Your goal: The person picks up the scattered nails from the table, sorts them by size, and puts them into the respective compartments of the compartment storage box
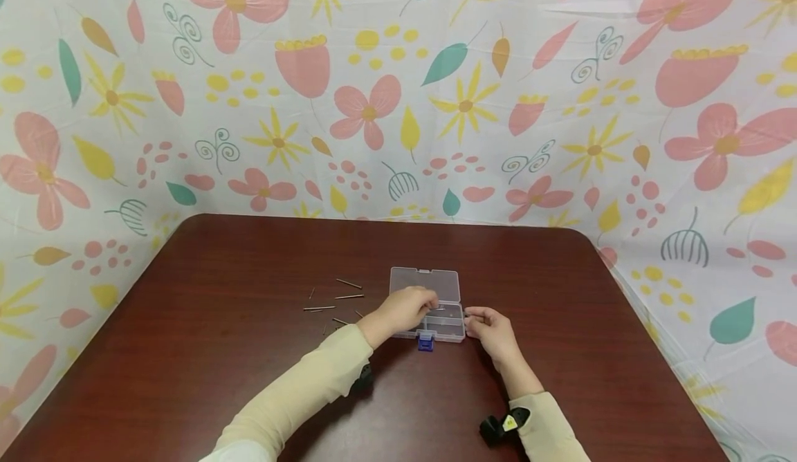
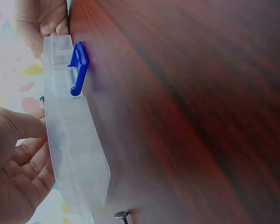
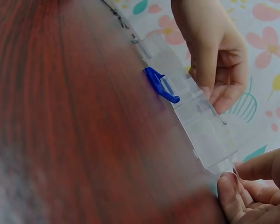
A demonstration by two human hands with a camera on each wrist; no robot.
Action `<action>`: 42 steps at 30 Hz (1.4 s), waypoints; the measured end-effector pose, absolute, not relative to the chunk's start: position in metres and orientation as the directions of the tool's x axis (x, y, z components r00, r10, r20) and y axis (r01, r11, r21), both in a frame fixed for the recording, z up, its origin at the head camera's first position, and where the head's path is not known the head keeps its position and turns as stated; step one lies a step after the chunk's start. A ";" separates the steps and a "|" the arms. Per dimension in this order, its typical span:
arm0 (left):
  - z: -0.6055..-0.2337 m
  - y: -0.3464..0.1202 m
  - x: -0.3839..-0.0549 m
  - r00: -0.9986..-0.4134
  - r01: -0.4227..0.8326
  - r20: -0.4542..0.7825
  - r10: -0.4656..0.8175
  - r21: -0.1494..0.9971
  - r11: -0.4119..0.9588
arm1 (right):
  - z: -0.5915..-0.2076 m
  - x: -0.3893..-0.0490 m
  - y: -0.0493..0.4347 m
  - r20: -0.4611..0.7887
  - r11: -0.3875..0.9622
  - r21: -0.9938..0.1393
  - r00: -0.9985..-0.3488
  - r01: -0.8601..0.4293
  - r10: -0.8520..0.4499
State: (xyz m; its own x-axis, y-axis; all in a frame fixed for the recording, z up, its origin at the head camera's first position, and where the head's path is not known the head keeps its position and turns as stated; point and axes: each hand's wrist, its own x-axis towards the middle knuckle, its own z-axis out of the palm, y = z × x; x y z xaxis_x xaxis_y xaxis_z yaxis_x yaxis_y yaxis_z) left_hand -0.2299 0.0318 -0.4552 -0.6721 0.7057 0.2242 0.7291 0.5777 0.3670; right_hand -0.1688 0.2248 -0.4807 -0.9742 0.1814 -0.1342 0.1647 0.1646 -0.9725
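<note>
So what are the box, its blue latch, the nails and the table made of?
Box: probably frosted plastic, since it's see-through but cloudy.
Latch: likely smooth plastic, evenly blue.
Nails: apparently metal, with a grey shine.
Table: wood or wood-look laminate; dark grain, glossy reflections.

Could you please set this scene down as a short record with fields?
Box: clear plastic, divided, on a dark reddish table
Lid: open, at the far side
Latch: blue, on the near side
Left hand: over the box, apparently pinching a metal fastener
Right hand: pinches the box's right end
Loose fasteners: several, scattered left of the box
Backdrop: flower-patterned cloth
</note>
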 end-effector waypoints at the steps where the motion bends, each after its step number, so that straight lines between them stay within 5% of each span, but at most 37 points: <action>1: -0.455 0.032 -0.230 -0.676 0.725 0.217 0.704 0.367 0.583 | -0.481 -0.169 0.225 -0.136 0.162 -0.973 -0.974 0.166 0.184; 15: -0.452 0.027 -0.228 -0.678 0.720 0.199 0.708 0.372 0.585 | -0.483 -0.171 0.224 -0.136 0.144 -0.976 -0.973 0.164 0.184; 42: -0.438 -0.076 -0.208 -0.683 0.713 0.271 0.678 0.451 0.537 | -0.483 -0.170 0.226 -0.124 0.168 -0.974 -0.976 0.154 0.180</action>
